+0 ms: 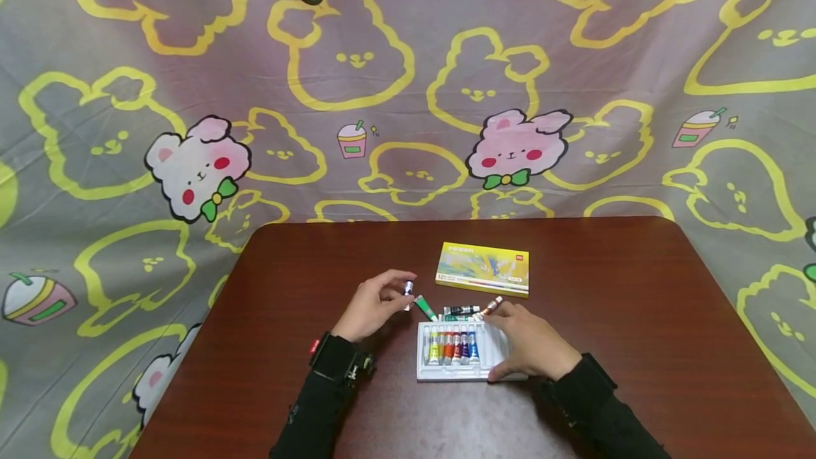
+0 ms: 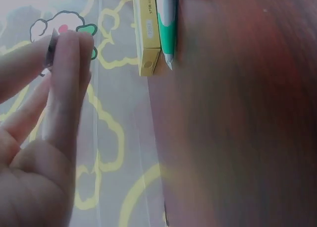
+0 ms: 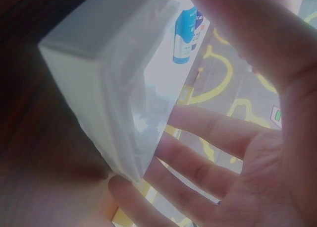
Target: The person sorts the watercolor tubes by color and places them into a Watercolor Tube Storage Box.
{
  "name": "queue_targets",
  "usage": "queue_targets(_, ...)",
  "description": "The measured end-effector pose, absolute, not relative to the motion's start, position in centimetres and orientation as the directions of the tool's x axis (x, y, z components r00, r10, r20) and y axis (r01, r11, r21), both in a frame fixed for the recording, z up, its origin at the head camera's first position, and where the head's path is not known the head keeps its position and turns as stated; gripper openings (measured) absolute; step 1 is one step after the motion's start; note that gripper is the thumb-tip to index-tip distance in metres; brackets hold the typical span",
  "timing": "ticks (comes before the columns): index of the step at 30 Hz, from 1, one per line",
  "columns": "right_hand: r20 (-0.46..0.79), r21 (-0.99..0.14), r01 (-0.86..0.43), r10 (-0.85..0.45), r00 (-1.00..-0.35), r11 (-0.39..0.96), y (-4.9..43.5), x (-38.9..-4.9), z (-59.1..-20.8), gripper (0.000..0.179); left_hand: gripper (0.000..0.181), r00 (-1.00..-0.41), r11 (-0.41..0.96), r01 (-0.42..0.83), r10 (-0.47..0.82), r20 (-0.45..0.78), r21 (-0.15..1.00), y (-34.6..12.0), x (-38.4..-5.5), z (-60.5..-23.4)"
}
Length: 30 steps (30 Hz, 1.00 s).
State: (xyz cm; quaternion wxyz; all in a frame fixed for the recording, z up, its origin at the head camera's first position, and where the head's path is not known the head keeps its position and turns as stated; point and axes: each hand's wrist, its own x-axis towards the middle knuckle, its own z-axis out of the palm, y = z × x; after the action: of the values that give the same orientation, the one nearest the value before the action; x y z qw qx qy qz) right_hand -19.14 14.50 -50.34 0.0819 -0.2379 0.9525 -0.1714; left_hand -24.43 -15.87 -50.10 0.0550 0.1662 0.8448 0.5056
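My left hand (image 1: 376,307) pinches a small paint tube (image 1: 408,290) between thumb and fingertips, left of a white plastic tray (image 1: 440,376). In the left wrist view, only a dark sliver of that tube shows between the fingers. My right hand (image 1: 532,346) grips the tray's right end, thumb at the front edge and fingers at the far side. Inside the tray, several paint tubes (image 1: 448,347) stand side by side, yellow through red to blue; a blue tube (image 3: 184,36) also shows in the right wrist view. The tray's right part is partly hidden by the hand.
Behind the tray lie a green tube (image 1: 425,307), a black-marked tube (image 1: 460,310) and a brown tube (image 1: 493,305), among others. Farther back rests a yellow paint box (image 1: 482,269). The brown table (image 1: 306,261) ends at a patterned cloth (image 1: 408,76).
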Motion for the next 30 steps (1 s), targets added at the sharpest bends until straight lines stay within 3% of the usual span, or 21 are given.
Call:
queue_targets(6, -0.072, -0.341, -0.435, -0.484, -0.872, 0.833, 14.5, -19.2, -50.4, 0.097, 0.041, -0.952, 0.377, 0.176, 0.301, 0.060, 0.909, -15.8, -24.4, -49.9)
queue_targets(14, -0.063, -0.342, -0.444, -0.491, -0.869, 0.829, 14.5, -19.2, -50.3, 0.098, 0.040, -0.945, 0.397, 0.237, 0.307, 0.115, 0.887, -15.3, -24.0, -49.7)
queue_targets(22, -0.088, -0.341, -0.416, -0.469, -0.879, 0.843, 14.4, -19.3, -50.3, 0.098, 0.041, -0.875, 0.478, 0.396, 0.456, 0.164, 0.784, -11.8, -22.4, -49.3)
queue_targets(30, -0.056, -0.362, -0.443, -0.494, -0.868, 0.820, 14.6, -19.2, -50.2, 0.094, 0.044, -0.842, 0.497, 0.405, 0.531, 0.101, 0.767, -7.0, -20.0, -49.3)
